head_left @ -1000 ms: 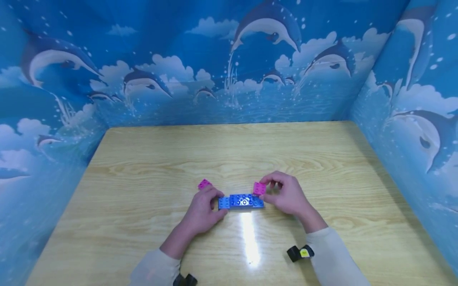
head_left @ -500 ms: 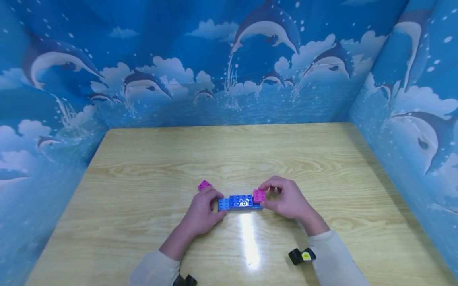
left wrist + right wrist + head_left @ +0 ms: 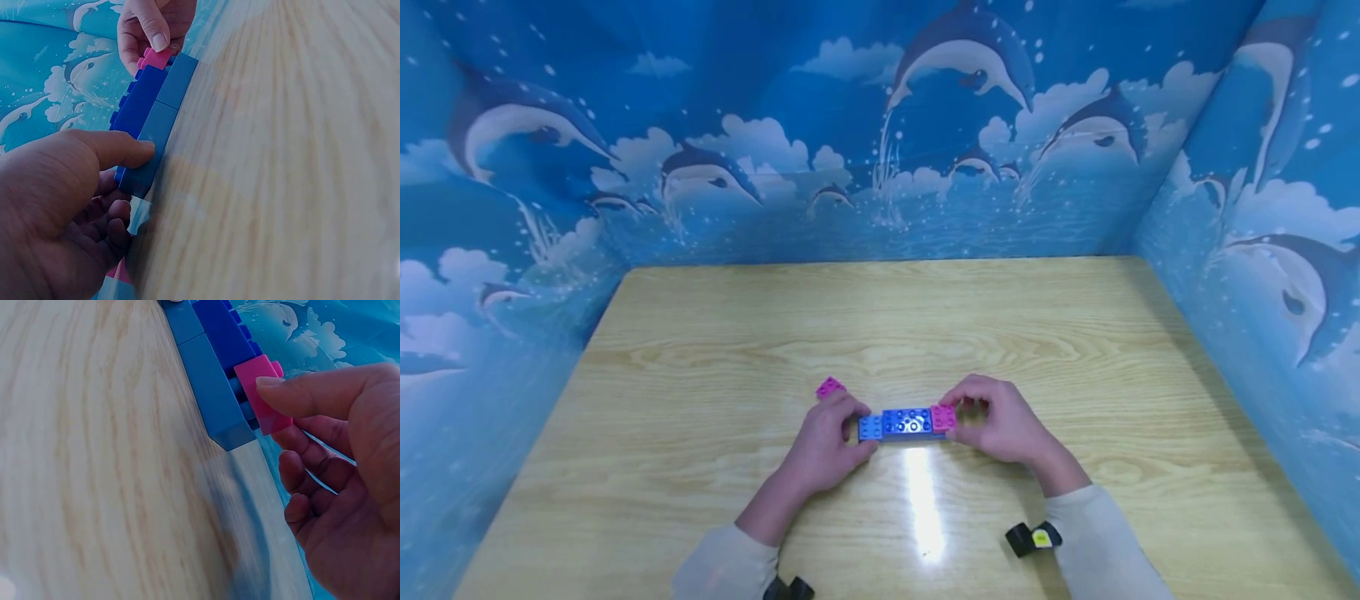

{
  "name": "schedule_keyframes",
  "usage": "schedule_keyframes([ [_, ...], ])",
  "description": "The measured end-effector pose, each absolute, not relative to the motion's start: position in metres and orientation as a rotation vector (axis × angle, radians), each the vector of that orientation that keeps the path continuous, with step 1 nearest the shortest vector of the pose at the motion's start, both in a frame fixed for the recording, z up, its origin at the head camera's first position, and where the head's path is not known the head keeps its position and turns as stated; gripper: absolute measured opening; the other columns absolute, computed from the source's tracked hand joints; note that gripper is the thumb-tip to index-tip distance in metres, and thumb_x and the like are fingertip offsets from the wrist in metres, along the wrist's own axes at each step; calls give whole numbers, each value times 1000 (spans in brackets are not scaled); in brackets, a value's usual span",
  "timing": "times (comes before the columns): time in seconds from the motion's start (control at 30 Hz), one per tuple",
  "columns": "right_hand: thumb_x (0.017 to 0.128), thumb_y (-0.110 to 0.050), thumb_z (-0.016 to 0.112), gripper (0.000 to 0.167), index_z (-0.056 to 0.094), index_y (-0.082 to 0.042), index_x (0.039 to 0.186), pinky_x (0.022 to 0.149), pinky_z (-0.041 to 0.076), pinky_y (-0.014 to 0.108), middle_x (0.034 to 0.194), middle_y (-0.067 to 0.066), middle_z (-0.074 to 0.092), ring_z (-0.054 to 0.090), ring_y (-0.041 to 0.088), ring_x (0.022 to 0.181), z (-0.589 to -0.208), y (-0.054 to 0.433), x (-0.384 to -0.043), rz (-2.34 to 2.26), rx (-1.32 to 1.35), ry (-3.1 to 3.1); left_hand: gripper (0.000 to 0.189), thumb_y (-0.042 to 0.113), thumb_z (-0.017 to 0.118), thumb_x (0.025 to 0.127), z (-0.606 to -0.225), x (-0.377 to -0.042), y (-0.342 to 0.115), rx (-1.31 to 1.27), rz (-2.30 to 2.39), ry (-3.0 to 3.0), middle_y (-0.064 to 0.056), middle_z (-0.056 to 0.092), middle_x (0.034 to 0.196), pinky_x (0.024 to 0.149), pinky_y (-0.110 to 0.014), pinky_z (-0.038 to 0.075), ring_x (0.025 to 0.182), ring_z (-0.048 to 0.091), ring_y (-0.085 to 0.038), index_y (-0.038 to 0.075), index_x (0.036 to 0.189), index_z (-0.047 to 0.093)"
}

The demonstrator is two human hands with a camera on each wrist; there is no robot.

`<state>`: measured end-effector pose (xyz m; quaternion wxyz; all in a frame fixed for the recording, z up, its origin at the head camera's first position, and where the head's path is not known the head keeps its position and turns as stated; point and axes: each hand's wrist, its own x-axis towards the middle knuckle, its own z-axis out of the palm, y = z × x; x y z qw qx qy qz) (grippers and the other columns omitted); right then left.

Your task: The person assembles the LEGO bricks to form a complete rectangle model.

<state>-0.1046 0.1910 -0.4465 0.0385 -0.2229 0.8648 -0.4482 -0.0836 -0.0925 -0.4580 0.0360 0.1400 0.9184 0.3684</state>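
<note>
In the head view, two light blue bricks lie end to end on the table, with a dark blue brick [image 3: 906,422] bridging them on top. My left hand [image 3: 822,442] pinches the left light blue brick [image 3: 870,428] between thumb and fingers. At the other end, my right hand [image 3: 1000,422] pinches a pink brick [image 3: 943,418] over the right light blue brick [image 3: 215,394], beside the dark blue one. The right wrist view shows light blue studs in a narrow gap under the pink brick, which sits slightly tilted.
Another pink brick [image 3: 830,387] lies on the wooden table [image 3: 737,333] just beyond my left fingers. Blue dolphin-print cloth [image 3: 850,125] surrounds the table at the back and sides. Black wrist devices [image 3: 1033,537] are at both sleeves.
My right hand has brought the pink brick down and toward me, onto the right end of the blue row, level with the dark blue brick. My left hand has stayed put.
</note>
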Motion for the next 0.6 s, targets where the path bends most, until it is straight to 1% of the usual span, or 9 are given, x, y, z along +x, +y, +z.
schedule_keyframes([
  [0.33, 68, -6, 88, 39, 74, -21, 101, 69, 49, 40, 86, -8, 63, 58, 25, 78, -447, 190, -104, -1384, -693, 2625, 35, 19, 87, 76, -458, -83, -93, 476, 1163, 2830, 6, 53, 89, 64, -26, 47, 73, 49, -10, 10, 105, 69],
  [0.6, 66, -3, 89, 41, 74, -21, 100, 69, 49, 40, 86, -8, 62, 57, 24, 78, -451, 189, -105, -1399, -693, 2621, 34, 18, 87, 77, -458, -84, -93, 470, 1177, 2816, 5, 53, 87, 63, -26, 47, 73, 49, -11, 10, 104, 69],
])
